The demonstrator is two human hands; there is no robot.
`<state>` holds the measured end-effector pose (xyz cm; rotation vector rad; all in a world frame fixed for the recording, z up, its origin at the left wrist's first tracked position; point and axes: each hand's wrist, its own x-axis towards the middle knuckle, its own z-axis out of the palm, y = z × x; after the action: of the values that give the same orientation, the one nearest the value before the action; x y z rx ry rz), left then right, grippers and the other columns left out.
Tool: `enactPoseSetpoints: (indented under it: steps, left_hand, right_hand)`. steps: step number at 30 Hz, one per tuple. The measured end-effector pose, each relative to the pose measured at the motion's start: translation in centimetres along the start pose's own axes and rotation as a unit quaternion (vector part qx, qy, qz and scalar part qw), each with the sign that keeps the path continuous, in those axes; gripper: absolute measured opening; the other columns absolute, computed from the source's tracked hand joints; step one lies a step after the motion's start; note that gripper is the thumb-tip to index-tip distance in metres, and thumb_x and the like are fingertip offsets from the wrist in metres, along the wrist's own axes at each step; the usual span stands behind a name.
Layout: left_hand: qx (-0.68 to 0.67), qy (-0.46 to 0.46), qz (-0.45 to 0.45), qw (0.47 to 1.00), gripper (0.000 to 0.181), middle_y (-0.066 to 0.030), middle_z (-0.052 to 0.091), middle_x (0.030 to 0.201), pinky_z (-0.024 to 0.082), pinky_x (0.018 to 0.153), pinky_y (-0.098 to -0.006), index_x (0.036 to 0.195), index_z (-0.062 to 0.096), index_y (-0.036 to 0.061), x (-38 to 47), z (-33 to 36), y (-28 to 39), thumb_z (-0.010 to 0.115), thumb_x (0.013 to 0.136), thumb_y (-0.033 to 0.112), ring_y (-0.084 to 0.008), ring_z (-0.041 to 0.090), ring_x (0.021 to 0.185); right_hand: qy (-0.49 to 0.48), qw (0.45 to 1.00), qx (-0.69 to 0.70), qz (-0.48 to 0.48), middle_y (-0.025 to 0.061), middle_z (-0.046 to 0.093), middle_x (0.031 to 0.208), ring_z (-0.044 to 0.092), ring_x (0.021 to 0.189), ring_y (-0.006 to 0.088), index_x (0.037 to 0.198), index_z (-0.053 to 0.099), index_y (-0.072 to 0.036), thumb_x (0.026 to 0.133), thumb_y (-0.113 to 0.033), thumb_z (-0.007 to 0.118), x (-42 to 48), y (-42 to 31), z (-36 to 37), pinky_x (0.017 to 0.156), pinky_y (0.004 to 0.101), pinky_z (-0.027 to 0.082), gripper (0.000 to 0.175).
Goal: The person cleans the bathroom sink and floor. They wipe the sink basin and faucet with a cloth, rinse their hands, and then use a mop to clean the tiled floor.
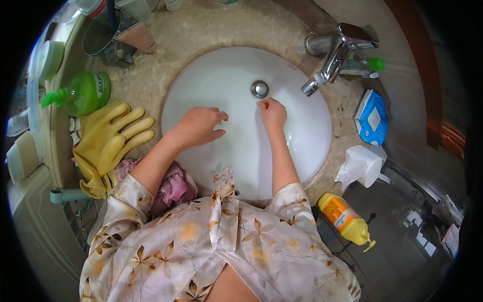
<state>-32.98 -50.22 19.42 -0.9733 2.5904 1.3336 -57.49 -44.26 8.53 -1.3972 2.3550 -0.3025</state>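
A white oval washbasin (234,79) is set in a mottled stone counter, and both my hands are over it. My left hand (202,126) hovers above its left half, thumb and fingers bent and apart, with nothing seen in it. Just below the round metal drain stopper (260,89), my right hand (273,115) has its fingers curled in against the thumb. Nothing shows between those fingertips, and whether they touch the basin is hard to tell. The chrome faucet (332,60) reaches over the basin's right rim from the back; I see no water flowing from it.
Yellow rubber gloves (113,139), a purple towel (175,183) and a green pump bottle (88,93) lie or stand left of the basin. On the right are a blue wipes pack (371,119), a white paper roll (364,166) and a yellow pump bottle (345,217).
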Motion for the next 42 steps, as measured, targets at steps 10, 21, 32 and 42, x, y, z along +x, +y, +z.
enactPoseSetpoints:
  steps: [10, 21, 32, 42]
  left_hand:
    - [-0.011, -0.001, -0.005, 1.000, 0.030, -0.0130, 0.065, 0.094, 0.050, 0.076, -0.0429, 0.104, 0.064, 0.0049, -0.1, -0.3, 0.2, 0.066, 0.080, 0.022, -0.0328, 0.062, 0.086]
    - [-0.013, 0.005, -0.003, 1.000, 0.030, -0.0135, 0.065, 0.096, 0.049, 0.077, -0.0429, 0.105, 0.064, 0.0050, 0.0, 0.1, -0.2, 0.065, 0.080, 0.022, -0.0326, 0.062, 0.087]
    - [-0.026, 0.006, -0.002, 1.000, 0.030, -0.0122, 0.066, 0.097, 0.050, 0.077, -0.0420, 0.106, 0.064, 0.0063, 0.0, 0.1, -0.1, 0.065, 0.080, 0.021, -0.0313, 0.063, 0.089]
    - [-0.025, 0.008, -0.001, 1.000, 0.030, -0.0134, 0.066, 0.096, 0.049, 0.077, -0.0412, 0.104, 0.063, 0.0047, 0.0, -0.2, 0.0, 0.066, 0.079, 0.019, -0.0328, 0.062, 0.088]
  right_hand:
    - [-0.042, 0.996, 0.014, 0.080, 0.0144, 0.068, 0.082, 0.064, 0.079, 0.0355, 0.081, 0.065, -0.009, 0.078, -0.023, 0.062, 1.6, -1.0, -0.4, 0.067, 0.0455, 0.051, 0.015]
    - [-0.099, 0.949, 0.247, 0.169, 0.0039, 0.057, 0.065, 0.057, 0.053, 0.0125, 0.073, 0.054, -0.004, 0.083, -0.014, 0.061, -0.2, 1.4, 0.1, 0.046, 0.0274, 0.046, 0.016]
    - [-0.048, 0.911, 0.360, 0.197, 0.0032, 0.055, 0.064, 0.052, 0.050, 0.0100, 0.073, 0.052, -0.003, 0.087, -0.011, 0.059, -3.2, -0.1, -1.5, 0.044, 0.0256, 0.045, 0.017]
    - [-0.051, 0.906, 0.366, 0.204, 0.0026, 0.055, 0.066, 0.052, 0.052, 0.0098, 0.076, 0.053, -0.004, 0.088, -0.012, 0.059, -4.5, 0.1, -2.2, 0.046, 0.0253, 0.046, 0.016]
